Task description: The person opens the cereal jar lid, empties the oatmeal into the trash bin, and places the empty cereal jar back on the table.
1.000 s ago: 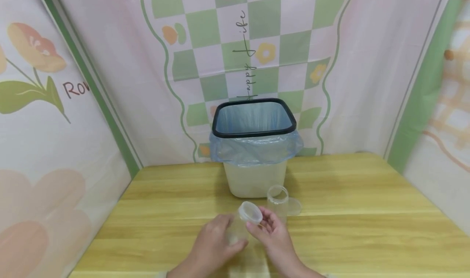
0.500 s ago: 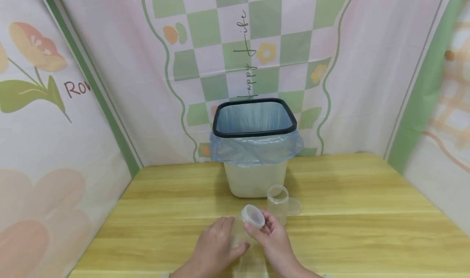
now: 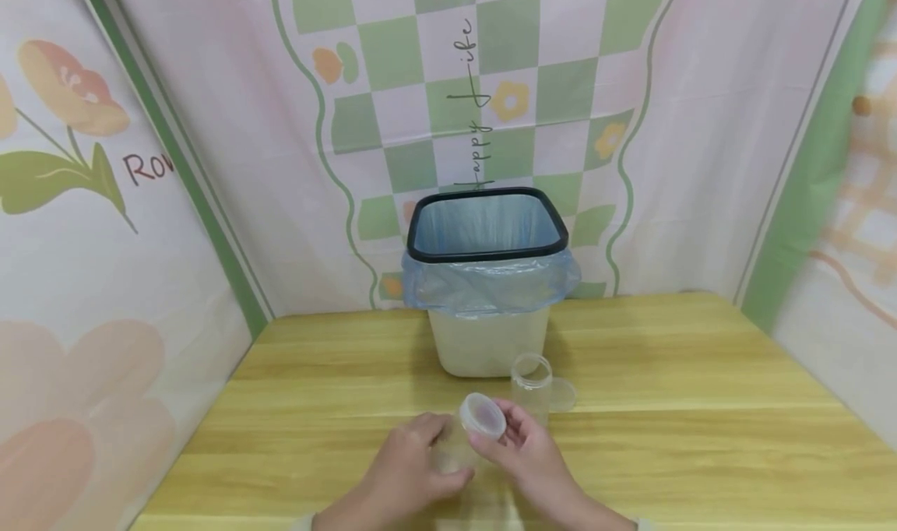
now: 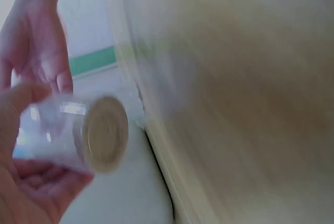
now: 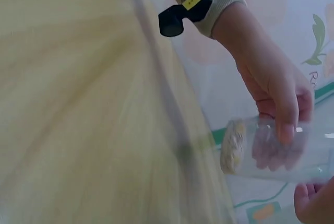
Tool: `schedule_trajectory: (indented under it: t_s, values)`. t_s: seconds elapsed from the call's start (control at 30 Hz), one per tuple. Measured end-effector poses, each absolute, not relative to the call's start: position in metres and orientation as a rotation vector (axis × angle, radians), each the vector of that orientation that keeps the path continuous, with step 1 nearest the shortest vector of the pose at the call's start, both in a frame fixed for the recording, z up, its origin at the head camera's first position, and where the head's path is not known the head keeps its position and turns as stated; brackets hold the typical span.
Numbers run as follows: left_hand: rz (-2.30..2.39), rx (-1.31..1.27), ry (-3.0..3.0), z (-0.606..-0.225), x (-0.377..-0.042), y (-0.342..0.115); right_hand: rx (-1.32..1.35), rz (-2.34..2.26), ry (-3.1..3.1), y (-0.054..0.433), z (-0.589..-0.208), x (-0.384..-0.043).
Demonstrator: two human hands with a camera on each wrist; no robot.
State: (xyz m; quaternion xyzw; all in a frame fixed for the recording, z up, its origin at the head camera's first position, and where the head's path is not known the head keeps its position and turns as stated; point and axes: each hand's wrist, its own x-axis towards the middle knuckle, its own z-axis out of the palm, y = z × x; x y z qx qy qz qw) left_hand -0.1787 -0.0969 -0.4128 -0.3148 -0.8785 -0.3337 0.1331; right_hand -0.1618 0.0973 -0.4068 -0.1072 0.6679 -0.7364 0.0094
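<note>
My left hand (image 3: pixel 406 465) grips a clear plastic jar (image 4: pixel 62 130) around its side, thumb on one side and fingers on the other. The jar tilts, its round bottom turned toward the left wrist camera. A pale, translucent lid (image 3: pixel 483 416) sits at its mouth, and the fingers of my right hand (image 3: pixel 529 453) hold the lid's edge. Whether the lid is threaded on or loose, I cannot tell. Just beyond my right hand stands a second clear jar (image 3: pixel 531 391), upright and uncapped. Flat on the table beside it lies a clear disc-shaped lid (image 3: pixel 563 395).
A cream bin (image 3: pixel 487 344) with a black rim (image 3: pixel 487 257) and a blue liner bag (image 3: pixel 490 286) stands at the back of the wood-grain table (image 3: pixel 666 453). Printed curtains (image 3: pixel 210 126) enclose the table behind and on both sides.
The held jar's lid has shifted slightly down and to the right, along with my right hand. Both hands keep their hold. The second jar and its lid stay put.
</note>
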Motion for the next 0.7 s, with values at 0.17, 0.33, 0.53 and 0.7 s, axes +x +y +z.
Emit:
schedule_trajectory:
  t_s: [0.17,0.33,0.53,0.7]
  values:
    - [-1.336,-1.055,-2.567,-0.412,-0.188,-0.105,-0.596,-2.194,1.993,0.113,-0.406,-0.168]
    - [-1.464,-1.146,-2.576,-0.411,-0.194,-0.108,-0.782,-2.143,1.869,0.123,-0.406,-0.173]
    - [-1.486,-1.156,-2.597,-0.411,-0.195,-0.108,-0.87,-2.114,1.762,0.127,-0.405,-0.175]
    - [-1.391,-1.084,-2.618,-0.41,-0.194,-0.109,-0.809,-2.124,1.829,0.126,-0.403,-0.173]
